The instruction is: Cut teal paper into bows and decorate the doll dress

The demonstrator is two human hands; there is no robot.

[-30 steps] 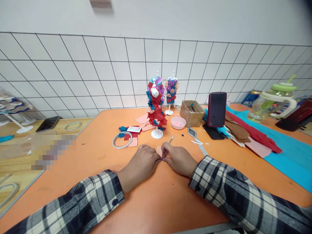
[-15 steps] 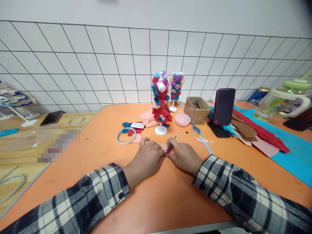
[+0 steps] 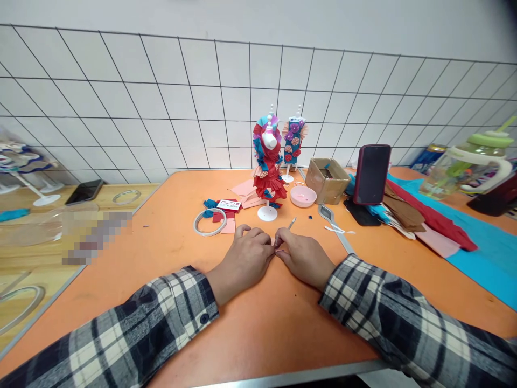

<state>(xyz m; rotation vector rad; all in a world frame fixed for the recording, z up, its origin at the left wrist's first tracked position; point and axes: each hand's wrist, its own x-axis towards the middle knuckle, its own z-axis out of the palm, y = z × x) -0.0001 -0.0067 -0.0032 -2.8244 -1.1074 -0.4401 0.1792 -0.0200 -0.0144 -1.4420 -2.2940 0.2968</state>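
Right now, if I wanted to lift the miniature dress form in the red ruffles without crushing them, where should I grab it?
I'd pinch the short white stem between the ruffled red skirt and the round base, coming from the front left. It stands upright, the stem shows bare there, and blue paper hangs low on the right.

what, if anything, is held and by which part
The right hand holds a thin stick below its exposed end; the gripped part is hidden. Whether the left hand holds anything cannot be told.
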